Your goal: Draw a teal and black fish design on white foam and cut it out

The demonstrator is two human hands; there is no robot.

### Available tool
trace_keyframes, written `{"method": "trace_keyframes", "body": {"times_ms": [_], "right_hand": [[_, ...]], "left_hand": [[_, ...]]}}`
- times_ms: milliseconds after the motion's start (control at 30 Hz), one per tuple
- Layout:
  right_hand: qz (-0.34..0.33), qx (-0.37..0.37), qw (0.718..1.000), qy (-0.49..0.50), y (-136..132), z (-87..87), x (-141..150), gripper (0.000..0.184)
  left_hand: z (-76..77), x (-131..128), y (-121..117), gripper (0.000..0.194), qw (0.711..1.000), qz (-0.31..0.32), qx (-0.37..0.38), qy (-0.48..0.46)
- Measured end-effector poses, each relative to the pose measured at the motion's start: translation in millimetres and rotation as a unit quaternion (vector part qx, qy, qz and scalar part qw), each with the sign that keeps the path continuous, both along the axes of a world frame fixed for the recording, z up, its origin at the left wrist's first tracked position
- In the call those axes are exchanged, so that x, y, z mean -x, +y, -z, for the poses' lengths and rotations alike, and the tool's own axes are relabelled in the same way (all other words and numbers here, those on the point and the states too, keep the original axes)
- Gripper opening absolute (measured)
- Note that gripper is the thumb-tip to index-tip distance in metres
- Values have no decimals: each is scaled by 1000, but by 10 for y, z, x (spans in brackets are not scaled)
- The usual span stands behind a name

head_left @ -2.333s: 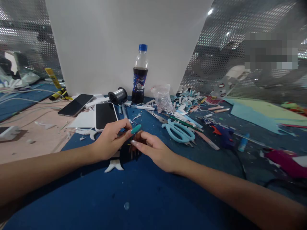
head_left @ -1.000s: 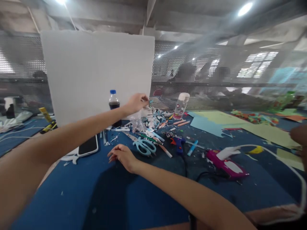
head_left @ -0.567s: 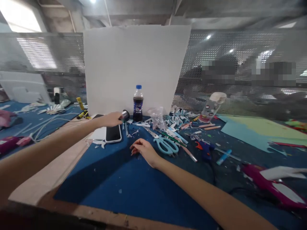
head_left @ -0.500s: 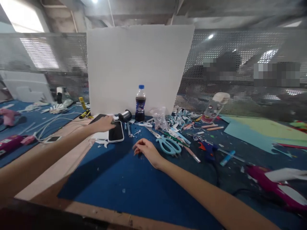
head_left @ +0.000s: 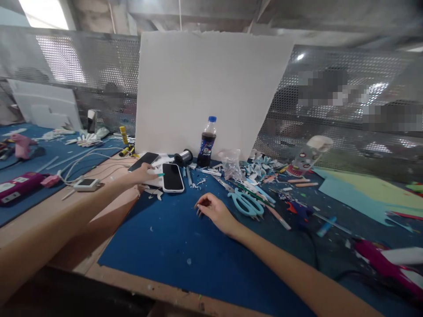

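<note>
My left hand reaches over the left part of the table with its fingers pinched together. A small teal strip sticks out from its fingertips, just left of a white-edged phone. Behind this hand lies a dark phone. My right hand hovers low over or rests on the blue mat, its fingers curled in and the thumb near the index finger. What it holds, if anything, cannot be made out. Light-blue scissors lie right of it.
A bottle of dark drink and a wire spool stand before a white board. Paper scraps lie to the right, with a glue gun, coloured sheets and a magenta tool. Cables run left.
The camera view has turned left, so things appear further right. My left hand has drawn away from above the white-edged phone, and the teal strip now shows. My right hand keeps its curled pose.
</note>
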State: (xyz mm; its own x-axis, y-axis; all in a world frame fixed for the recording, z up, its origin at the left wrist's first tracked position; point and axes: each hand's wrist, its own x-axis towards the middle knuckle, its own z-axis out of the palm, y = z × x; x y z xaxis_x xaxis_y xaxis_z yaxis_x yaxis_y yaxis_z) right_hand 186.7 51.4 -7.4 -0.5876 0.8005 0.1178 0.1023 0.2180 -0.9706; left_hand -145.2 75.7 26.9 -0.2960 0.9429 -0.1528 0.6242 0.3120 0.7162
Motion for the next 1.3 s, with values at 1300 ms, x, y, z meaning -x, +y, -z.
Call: {"method": "trace_keyframes", "body": {"times_ms": [1300], "right_hand": [[123, 176, 962, 169, 32, 32, -26, 63]], "left_hand": [[209, -1422, -692, 38, 964, 127, -48, -229]]}}
